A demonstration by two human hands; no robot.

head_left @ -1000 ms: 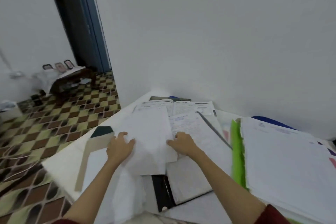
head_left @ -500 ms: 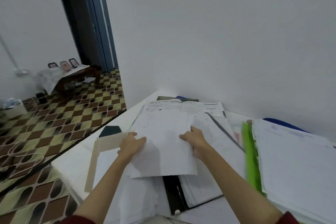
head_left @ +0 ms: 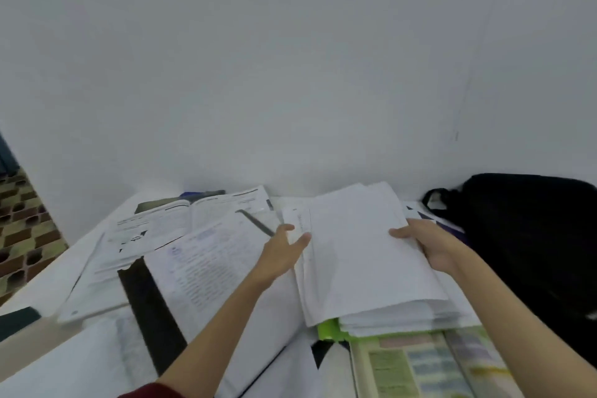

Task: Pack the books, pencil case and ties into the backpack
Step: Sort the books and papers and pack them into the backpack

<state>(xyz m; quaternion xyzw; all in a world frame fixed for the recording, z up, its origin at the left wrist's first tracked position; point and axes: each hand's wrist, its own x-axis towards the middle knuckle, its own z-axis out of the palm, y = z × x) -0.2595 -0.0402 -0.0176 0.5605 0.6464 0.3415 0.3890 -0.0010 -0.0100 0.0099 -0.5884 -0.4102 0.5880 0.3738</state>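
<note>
At 9 o'clock an open book (head_left: 190, 220) lies flat on the white table (head_left: 42, 284), its printed pages pale and matte, the print too blurred to read. Beside it at 7 o'clock sits an open black binder (head_left: 151, 304) whose sheet carries handwritten lines and a bluish stamp, unreadable. A dark pen (head_left: 256, 223) rests slantwise near centre. The left hand (head_left: 279, 254) lies with fingers straight and slightly spread against the left edge of a thick stack of white papers (head_left: 361, 255). The right hand (head_left: 431, 244) grips the stack's right edge, thumb on top, fingers curled beneath. Under the stack shows a bright green folder (head_left: 329, 329), and below it a glossy coloured book (head_left: 420, 365). At 3 o'clock the soft black fabric backpack (head_left: 523, 236) slumps against the wall.
</note>
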